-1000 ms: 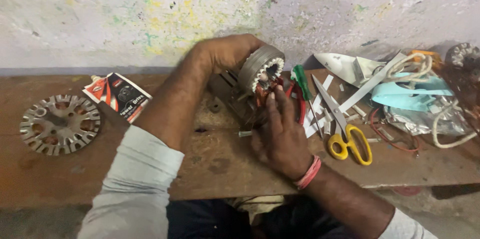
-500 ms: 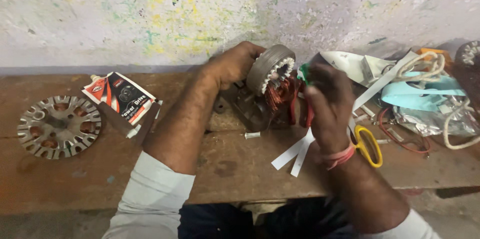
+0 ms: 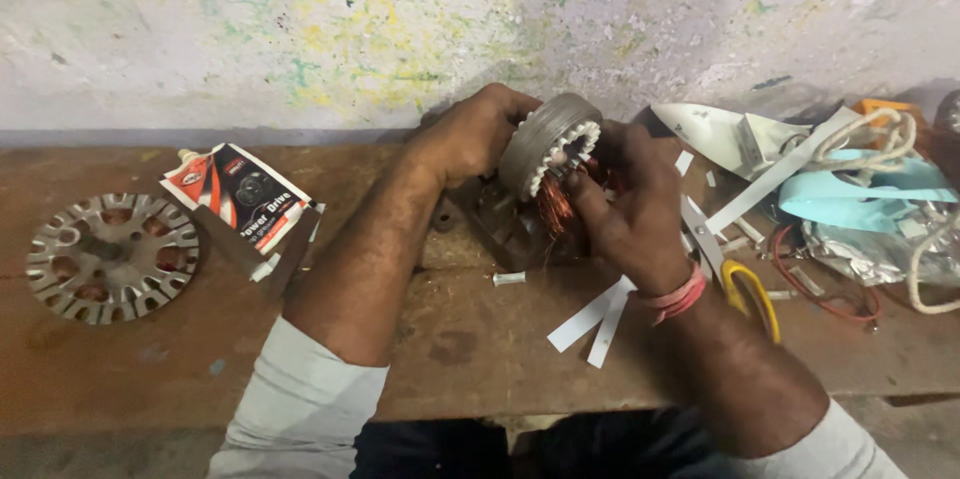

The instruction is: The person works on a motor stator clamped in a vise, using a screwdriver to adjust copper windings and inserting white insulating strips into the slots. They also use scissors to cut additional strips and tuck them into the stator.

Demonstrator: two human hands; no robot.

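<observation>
Over the wooden bench (image 3: 120,379), motor stator (image 3: 552,144) tilted on edge, gripped by left hand (image 3: 470,134), while right hand (image 3: 630,209), moved in from the scissors (image 3: 745,289) since a second ago, now pinching copper winding (image 3: 556,207), white paper strips (image 3: 598,314) below.

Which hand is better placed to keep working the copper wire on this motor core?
Right, probably. The right hand has its fingers at the copper wire on the open face of the motor core, while the left hand grips the core's outer rim from behind, steadying it above the bench.
</observation>
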